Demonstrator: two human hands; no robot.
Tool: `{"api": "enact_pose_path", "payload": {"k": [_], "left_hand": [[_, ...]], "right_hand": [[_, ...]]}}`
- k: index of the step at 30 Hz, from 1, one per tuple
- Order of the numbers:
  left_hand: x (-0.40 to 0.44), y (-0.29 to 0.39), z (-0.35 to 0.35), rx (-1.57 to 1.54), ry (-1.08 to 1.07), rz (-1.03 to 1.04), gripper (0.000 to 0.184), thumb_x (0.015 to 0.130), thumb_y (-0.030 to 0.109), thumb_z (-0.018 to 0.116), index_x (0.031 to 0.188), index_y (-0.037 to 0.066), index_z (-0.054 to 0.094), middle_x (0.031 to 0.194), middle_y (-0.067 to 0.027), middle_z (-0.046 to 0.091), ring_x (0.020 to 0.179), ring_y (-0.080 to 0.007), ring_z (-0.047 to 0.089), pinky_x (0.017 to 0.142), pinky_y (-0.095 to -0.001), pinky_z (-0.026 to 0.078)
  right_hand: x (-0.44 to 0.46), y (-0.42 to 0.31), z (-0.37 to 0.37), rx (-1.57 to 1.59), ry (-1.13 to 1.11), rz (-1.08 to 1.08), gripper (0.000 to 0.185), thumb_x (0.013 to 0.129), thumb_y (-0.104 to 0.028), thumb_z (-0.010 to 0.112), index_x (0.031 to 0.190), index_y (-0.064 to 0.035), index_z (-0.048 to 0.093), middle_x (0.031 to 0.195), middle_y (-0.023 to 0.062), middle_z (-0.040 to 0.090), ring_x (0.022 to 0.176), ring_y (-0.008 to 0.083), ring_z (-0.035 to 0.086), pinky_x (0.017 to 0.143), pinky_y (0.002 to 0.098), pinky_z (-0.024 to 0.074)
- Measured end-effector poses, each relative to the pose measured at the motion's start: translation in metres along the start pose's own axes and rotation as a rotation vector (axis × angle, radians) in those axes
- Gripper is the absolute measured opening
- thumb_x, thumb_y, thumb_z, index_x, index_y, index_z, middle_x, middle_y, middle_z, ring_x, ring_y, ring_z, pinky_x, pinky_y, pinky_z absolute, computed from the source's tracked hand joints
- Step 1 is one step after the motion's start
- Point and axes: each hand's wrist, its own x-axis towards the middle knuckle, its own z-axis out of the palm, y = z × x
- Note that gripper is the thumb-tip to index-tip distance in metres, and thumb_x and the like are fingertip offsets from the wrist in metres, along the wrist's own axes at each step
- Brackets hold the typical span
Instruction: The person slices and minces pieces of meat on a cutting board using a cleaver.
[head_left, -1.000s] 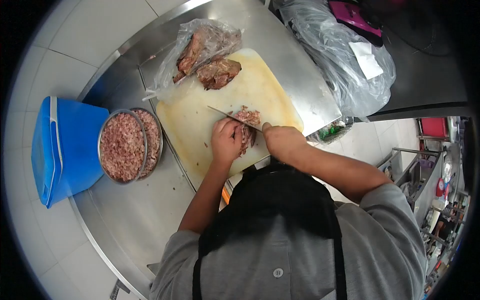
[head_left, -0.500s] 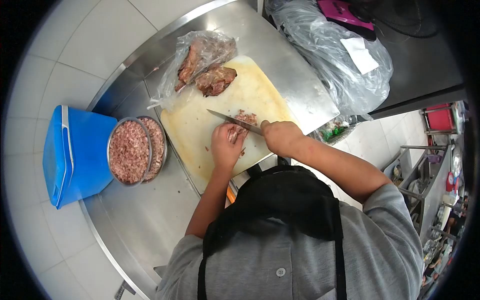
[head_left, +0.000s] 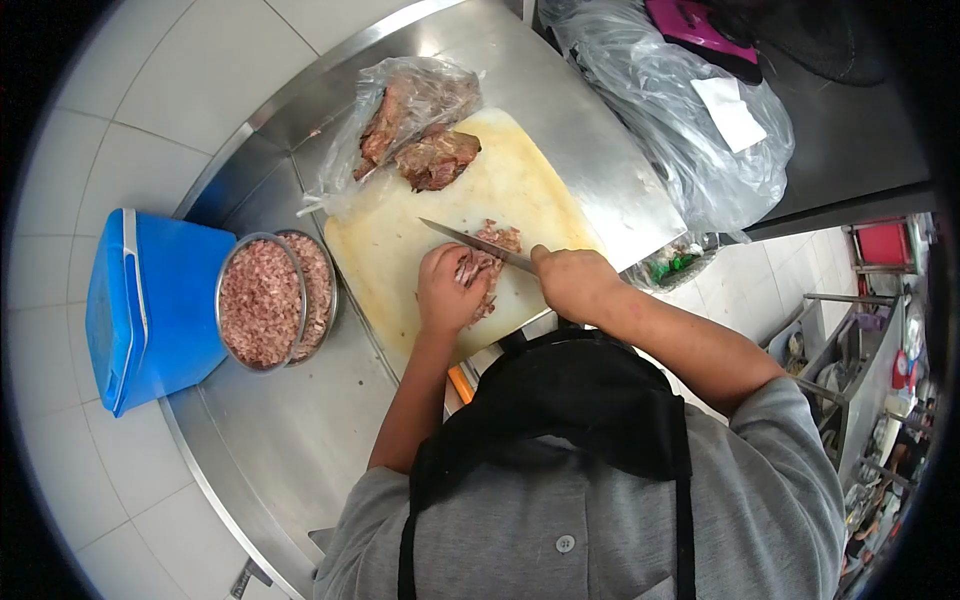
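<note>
My right hand (head_left: 578,283) is closed round the handle of a knife (head_left: 470,240), its blade pointing left over a small heap of chopped meat (head_left: 500,238). Just below the blade, my left hand (head_left: 447,290) has its fingers curled on the meat, pressing it against the cutting board (head_left: 375,250). Large browned pieces of meat (head_left: 438,160) lie at the board's upper edge, one partly inside a clear plastic bag (head_left: 420,85). Small scraps are scattered on the board.
Two round containers of chopped meat (head_left: 260,300) stand left of the board, beside a blue cooler box (head_left: 165,300). Plastic bags (head_left: 670,130) and a white paper (head_left: 729,113) lie at the upper right. Metal shelving (head_left: 850,370) stands at the far right.
The knife blade has stayed over the meat with small shifts. My left fingers have moved slightly on the meat, and the whole view has shifted a little.
</note>
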Motion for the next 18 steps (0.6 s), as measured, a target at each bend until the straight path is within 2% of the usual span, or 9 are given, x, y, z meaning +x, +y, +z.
{"api": "enact_pose_path", "payload": {"k": [4,6,7,9,10,12,14,18], "left_hand": [[0.004,0.006,0.0,0.014,0.096,-0.076,0.043,0.071,0.013,0.084,0.108,0.002,0.065,0.115,-0.0171,0.063,0.108,-0.035,0.061,0.094,-0.0429,0.05],[0.001,0.003,0.008,-0.09,-0.044,-0.113,0.041,0.072,0.011,0.083,0.107,0.002,0.064,0.115,-0.0162,0.062,0.105,-0.0344,0.061,0.092,-0.0414,0.051],[0.001,0.005,0.008,-0.092,-0.046,-0.113,0.041,0.072,0.011,0.083,0.107,0.002,0.064,0.115,-0.0162,0.062,0.105,-0.0344,0.061,0.092,-0.0414,0.051],[0.0,0.009,0.007,-0.146,0.107,-0.106,0.033,0.074,0.01,0.08,0.103,0.004,0.066,0.111,-0.0153,0.063,0.101,-0.0357,0.061,0.087,-0.0435,0.052],[-0.003,0.008,0.008,-0.148,0.107,-0.108,0.033,0.074,0.01,0.08,0.103,0.004,0.066,0.111,-0.0153,0.063,0.101,-0.0357,0.061,0.087,-0.0435,0.052],[-0.009,0.006,0.006,-0.123,0.075,0.012,0.025,0.076,0.008,0.079,0.098,0.004,0.069,0.105,-0.014,0.064,0.098,-0.0328,0.062,0.085,-0.0418,0.052],[-0.01,0.009,0.009,-0.087,0.087,0.036,0.021,0.076,0.007,0.078,0.094,0.003,0.069,0.103,-0.0135,0.064,0.098,-0.0317,0.062,0.086,-0.0406,0.051],[-0.008,0.012,0.015,-0.059,0.133,0.057,0.013,0.078,0.005,0.076,0.09,0.003,0.07,0.101,-0.0125,0.064,0.096,-0.0317,0.062,0.085,-0.0403,0.051]], "right_hand": [[0.001,0.001,-0.004,0.001,-0.018,0.013,0.023,0.092,-0.007,0.051,0.113,0.0012,0.057,0.095,0.0213,0.074,0.089,0.036,0.073,0.075,0.045,0.0582],[0.001,0.001,-0.005,0.008,-0.024,0.028,0.022,0.092,-0.007,0.051,0.112,0.0014,0.057,0.095,0.0213,0.073,0.089,0.0361,0.073,0.075,0.0451,0.0581],[0.001,0.001,-0.005,0.006,-0.028,0.034,0.022,0.092,-0.007,0.052,0.112,0.0015,0.057,0.095,0.0215,0.073,0.089,0.0361,0.073,0.076,0.0454,0.058],[0.001,0.002,-0.006,0.003,-0.035,0.041,0.022,0.092,-0.007,0.052,0.112,0.0016,0.057,0.095,0.0217,0.073,0.089,0.0361,0.073,0.076,0.0457,0.0579],[0.0,0.004,-0.007,0.012,-0.006,0.038,0.021,0.092,-0.007,0.052,0.111,0.0016,0.057,0.094,0.0218,0.073,0.088,0.0362,0.073,0.075,0.0458,0.058],[-0.006,0.007,-0.011,0.019,0.017,0.033,0.02,0.092,-0.007,0.051,0.11,0.0016,0.057,0.094,0.022,0.073,0.087,0.0362,0.073,0.075,0.046,0.0581],[-0.02,0.003,-0.018,0.036,0.083,0.06,0.016,0.093,-0.012,0.05,0.103,-0.001,0.055,0.082,0.0215,0.071,0.077,0.0393,0.071,0.069,0.0498,0.0558],[-0.04,-0.006,-0.026,-0.024,0.034,0.072,0.015,0.091,-0.01,0.052,0.102,-0.0007,0.055,0.081,0.0205,0.071,0.076,0.0397,0.071,0.068,0.0503,0.0556]]}}
